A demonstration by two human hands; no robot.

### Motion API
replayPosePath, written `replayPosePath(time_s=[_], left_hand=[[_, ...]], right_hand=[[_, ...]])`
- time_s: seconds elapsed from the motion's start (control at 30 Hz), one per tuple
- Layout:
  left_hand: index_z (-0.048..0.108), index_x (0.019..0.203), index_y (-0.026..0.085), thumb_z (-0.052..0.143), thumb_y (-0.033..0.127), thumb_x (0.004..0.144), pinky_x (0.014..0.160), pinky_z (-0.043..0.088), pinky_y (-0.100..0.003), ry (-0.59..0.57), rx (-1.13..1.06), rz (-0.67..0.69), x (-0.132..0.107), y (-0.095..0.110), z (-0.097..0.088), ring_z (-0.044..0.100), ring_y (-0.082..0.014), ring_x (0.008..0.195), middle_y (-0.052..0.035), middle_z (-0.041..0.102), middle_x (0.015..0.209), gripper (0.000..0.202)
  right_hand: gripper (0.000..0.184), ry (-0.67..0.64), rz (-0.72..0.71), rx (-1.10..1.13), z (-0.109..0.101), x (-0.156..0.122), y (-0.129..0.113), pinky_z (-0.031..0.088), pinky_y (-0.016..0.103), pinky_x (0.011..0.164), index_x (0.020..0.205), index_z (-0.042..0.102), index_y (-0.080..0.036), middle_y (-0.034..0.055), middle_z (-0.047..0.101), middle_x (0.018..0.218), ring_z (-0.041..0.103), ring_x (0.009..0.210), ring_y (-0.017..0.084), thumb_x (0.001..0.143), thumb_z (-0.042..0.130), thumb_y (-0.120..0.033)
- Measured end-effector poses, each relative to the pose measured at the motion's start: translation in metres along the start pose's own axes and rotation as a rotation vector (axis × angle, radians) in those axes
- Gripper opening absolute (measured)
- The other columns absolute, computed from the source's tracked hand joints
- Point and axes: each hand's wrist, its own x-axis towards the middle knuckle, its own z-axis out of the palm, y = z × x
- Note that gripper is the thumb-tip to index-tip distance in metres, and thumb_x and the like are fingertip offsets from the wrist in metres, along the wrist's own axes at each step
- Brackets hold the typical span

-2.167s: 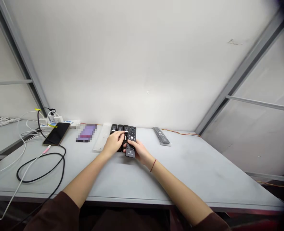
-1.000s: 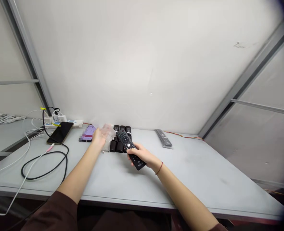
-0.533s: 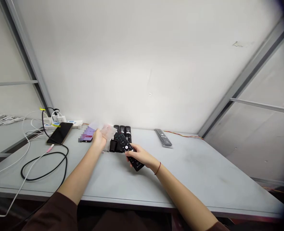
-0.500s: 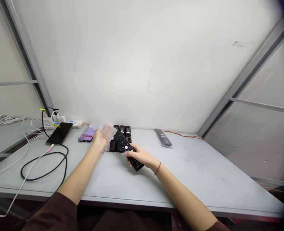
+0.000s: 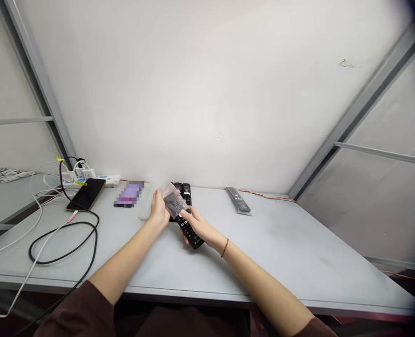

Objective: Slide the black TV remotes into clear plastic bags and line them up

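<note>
Right hand [image 5: 203, 228] held a black remote [image 5: 194, 240] in closed fingers above the surface [image 5: 285, 238], left hand [image 5: 159, 210] gripped a clear bag [image 5: 174, 202], which covered the remote's upper end (inside or behind, not clear).

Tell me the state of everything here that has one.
Held remote, slanted, keys up, in right grip
Clear bag, in left grip, covering held remote's top end
Remotes behind, backs up, partly hidden
Remote at right, flat, keys up, bagged
Left phone, screen black
Purple phone, screen lit, pixelated
Power strip, chargers plugged in
Pink-ended cable, that end unplugged
Black cable, loosely looped
</note>
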Motion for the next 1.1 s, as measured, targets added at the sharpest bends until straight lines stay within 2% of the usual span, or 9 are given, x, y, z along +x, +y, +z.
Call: replayPosePath(time_s=[0.13,0.23,0.37,0.47,0.6,0.7,0.87,1.0,1.1], left_hand=[[0.058,0.099,0.013,0.028,0.041,0.095,0.073,0.051,-0.029,-0.048,-0.044,-0.043,-0.018,-0.014,0.011,0.065,-0.0154,0.072,-0.0098,0.068,0.087,0.041],[0.057,0.099,0.014,0.032,0.035,0.095,0.073,0.051,-0.029,0.006,-0.066,-0.086,-0.020,-0.016,0.014,0.065,-0.0153,0.072,-0.0078,0.067,0.084,0.033],[0.057,0.092,0.012,0.028,0.036,0.095,0.066,0.052,-0.029,0.057,-0.147,-0.124,-0.003,0.000,0.005,0.060,-0.0134,0.058,-0.0046,0.061,0.069,0.038],[0.057,0.090,0.012,0.023,0.031,0.096,0.063,0.051,-0.027,0.040,-0.181,-0.149,0.010,0.014,-0.003,0.057,-0.0122,0.055,-0.0042,0.059,0.065,0.040],[0.060,0.090,0.012,0.026,0.035,0.096,0.065,0.053,-0.030,-0.024,-0.160,-0.175,0.007,0.015,-0.004,0.059,-0.0143,0.058,-0.0067,0.063,0.070,0.042],[0.062,0.093,0.012,0.027,0.041,0.095,0.071,0.053,-0.034,-0.133,-0.119,-0.234,-0.005,0.003,0.002,0.064,-0.0183,0.070,-0.0095,0.067,0.080,0.045],[0.063,0.097,0.014,0.030,0.042,0.094,0.081,0.051,-0.038,-0.242,-0.046,-0.331,-0.022,-0.011,0.011,0.064,-0.0232,0.091,-0.0115,0.068,0.091,0.043],[0.064,0.094,0.014,0.028,0.048,0.093,0.080,0.052,-0.037,-0.238,-0.067,-0.326,-0.017,-0.005,0.009,0.065,-0.0231,0.088,-0.0108,0.068,0.088,0.049],[0.063,0.093,0.012,0.024,0.049,0.093,0.075,0.052,-0.034,-0.136,-0.125,-0.261,-0.005,0.006,0.003,0.065,-0.0205,0.079,-0.0110,0.068,0.083,0.054]], right_hand=[[0.056,0.118,-0.007,0.060,0.004,0.007,0.005,0.045,0.027,0.036,0.125,0.033,-0.024,-0.0036,0.057,0.060,0.055,0.037,0.015,0.084,0.044,-0.061],[0.060,0.118,-0.021,0.077,0.002,0.004,-0.001,0.048,0.028,0.041,0.130,0.028,-0.023,-0.0002,0.060,0.069,0.058,0.042,0.015,0.085,0.044,-0.059],[0.078,-0.179,-0.128,-0.001,-0.008,-0.009,-0.015,0.055,0.031,0.064,0.137,0.025,-0.029,0.0035,0.061,0.097,0.065,0.069,0.015,0.074,0.070,-0.035],[0.089,-0.338,-0.166,-0.090,-0.013,-0.015,-0.020,0.054,0.034,0.075,0.141,0.022,-0.035,0.0045,0.056,0.108,0.065,0.081,0.017,0.069,0.073,-0.023],[0.078,-0.187,-0.293,-0.180,-0.013,-0.011,-0.014,0.053,0.033,0.070,0.142,0.026,-0.032,0.0030,0.059,0.096,0.062,0.069,0.014,0.075,0.067,-0.024],[0.072,-0.045,-0.369,-0.247,-0.014,-0.005,-0.010,0.053,0.033,0.067,0.140,0.031,-0.031,0.0053,0.060,0.103,0.059,0.065,0.013,0.077,0.064,-0.025],[0.040,0.109,-0.542,-0.371,-0.020,0.002,-0.006,0.043,0.041,0.094,0.121,0.056,-0.026,0.0067,0.057,0.124,0.056,0.105,0.023,0.082,0.059,-0.027],[0.031,0.104,-0.528,-0.400,-0.021,0.001,-0.005,0.047,0.040,0.087,0.114,0.061,-0.025,0.0064,0.062,0.118,0.058,0.100,0.024,0.083,0.058,-0.031],[0.030,0.006,-0.499,-0.449,-0.018,0.000,-0.005,0.047,0.037,0.083,0.112,0.062,-0.024,0.0061,0.063,0.115,0.059,0.097,0.023,0.083,0.058,-0.030]])
